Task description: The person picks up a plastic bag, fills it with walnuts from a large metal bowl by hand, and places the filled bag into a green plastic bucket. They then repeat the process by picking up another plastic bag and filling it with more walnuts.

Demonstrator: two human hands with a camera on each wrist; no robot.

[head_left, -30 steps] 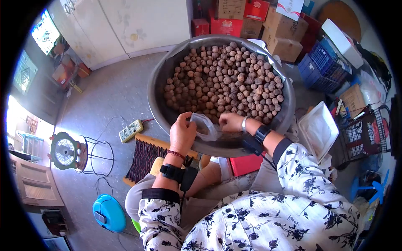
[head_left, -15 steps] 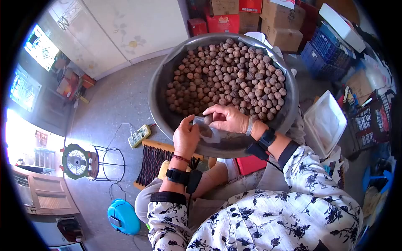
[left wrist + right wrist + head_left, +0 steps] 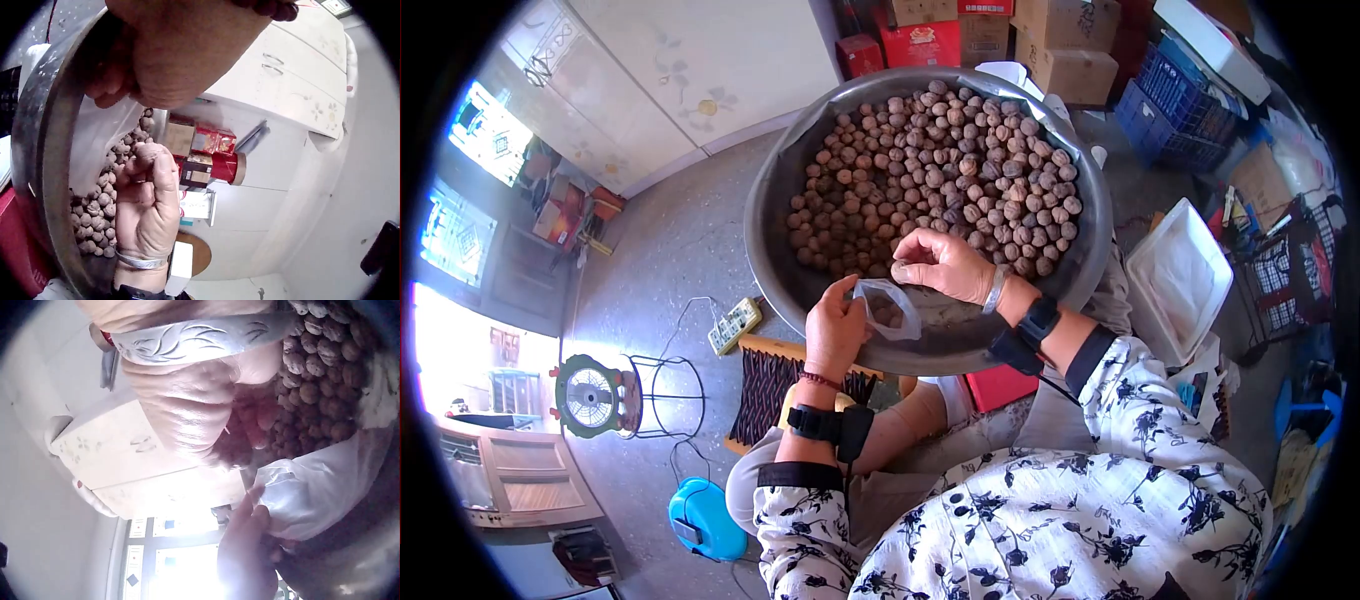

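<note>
A large metal basin holds many walnuts. At its near edge my left hand grips the rim of a clear plastic bag, whose mouth gapes and which has some brown walnuts inside. My right hand is just above and to the right of the bag, apart from it, with a walnut pinched at its fingertips. In the left wrist view the right hand has its thumb and fingers together; the right wrist view shows the bag hanging from the left hand.
Cardboard boxes and blue crates stand beyond the basin. A white tray lies at the right. To the left are a power strip, a small fan and a blue object on the floor.
My right hand moved from low in the basin to the bag's mouth with a walnut, then slightly up and away from it. My left hand has kept hold of the bag.
</note>
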